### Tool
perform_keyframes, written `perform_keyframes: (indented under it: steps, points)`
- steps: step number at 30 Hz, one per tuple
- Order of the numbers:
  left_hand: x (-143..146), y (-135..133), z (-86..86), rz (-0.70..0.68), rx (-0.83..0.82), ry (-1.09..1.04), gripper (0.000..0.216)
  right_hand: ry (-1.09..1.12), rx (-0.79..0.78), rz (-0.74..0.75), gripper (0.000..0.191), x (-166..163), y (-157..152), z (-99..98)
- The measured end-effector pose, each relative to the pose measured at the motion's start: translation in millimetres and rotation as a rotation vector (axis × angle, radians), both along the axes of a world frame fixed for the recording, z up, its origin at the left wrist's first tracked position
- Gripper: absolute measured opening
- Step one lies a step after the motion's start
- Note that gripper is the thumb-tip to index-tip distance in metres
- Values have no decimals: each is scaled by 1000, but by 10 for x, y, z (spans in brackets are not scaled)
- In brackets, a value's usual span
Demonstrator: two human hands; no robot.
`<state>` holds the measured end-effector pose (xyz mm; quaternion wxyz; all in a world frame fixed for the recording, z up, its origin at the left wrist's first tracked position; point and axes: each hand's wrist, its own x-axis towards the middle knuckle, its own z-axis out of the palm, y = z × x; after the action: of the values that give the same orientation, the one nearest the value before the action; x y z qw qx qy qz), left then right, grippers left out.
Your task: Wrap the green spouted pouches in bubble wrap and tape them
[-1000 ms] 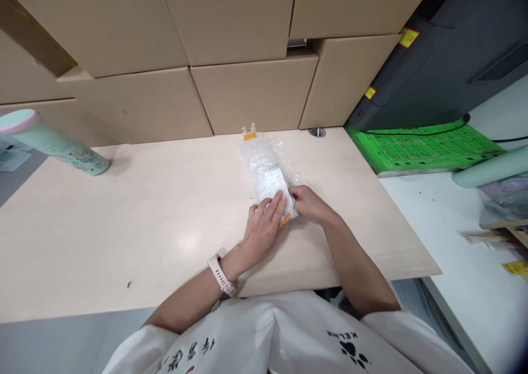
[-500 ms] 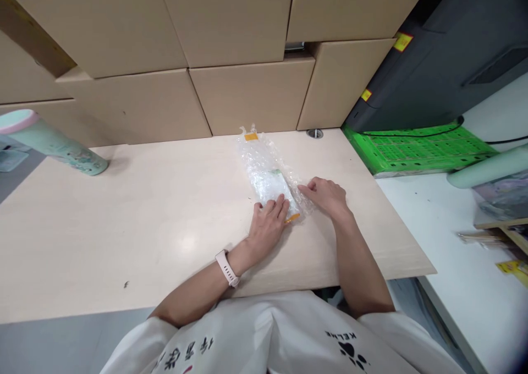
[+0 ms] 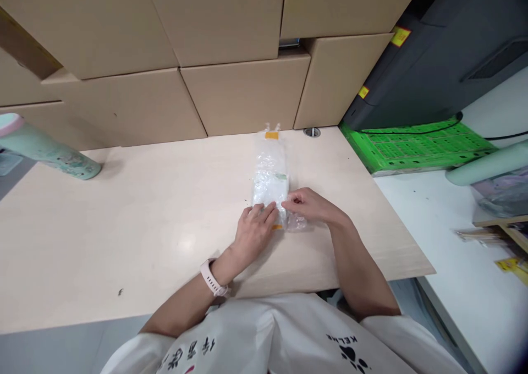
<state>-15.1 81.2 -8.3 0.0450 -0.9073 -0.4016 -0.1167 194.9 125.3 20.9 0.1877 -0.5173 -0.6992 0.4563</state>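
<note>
Cardboard, 6 plain brown cartons (image 3: 243, 91) stacked along the far edge of the pale wooden desk (image 3: 124, 220); I log them as a backstop, touching nothing in hand.

Crate, bright green slotted plastic (image 3: 416, 148), flat at the desk's right end under a dark grey case (image 3: 445, 55). Near enough that a sideways shove of the parcel could, I judge, send it against the crate.

Bottle, mint-green cylinder with pink cap (image 3: 45, 151), lying at far left, well apart.

Parcel, long clear bubble-wrap bundle with orange tape at both ends (image 3: 270, 176), lying lengthwise mid-desk. Risk as I read it: loose wrap at the near end springs open if pressure lifts, or tape creases.

Left hand (image 3: 253, 231), fingers flat and close together, pressing the parcel's near end.

Right hand (image 3: 309, 206), fingers curled narrow, pinching the loose wrap beside it.

Wristwatch, white strap (image 3: 212, 278), left wrist.
</note>
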Motion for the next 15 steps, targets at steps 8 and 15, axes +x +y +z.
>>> perform_keyframes:
  steps: [8, 15]
  points:
    - [-115, 44, -68, -70, 31, -118, 25, 254, -311, 96, 41, -84, -28, -22]
    - [-55, -16, -74, 50, 36, -165, 61, 185, -307, 78, 26, -84, -27, -57]
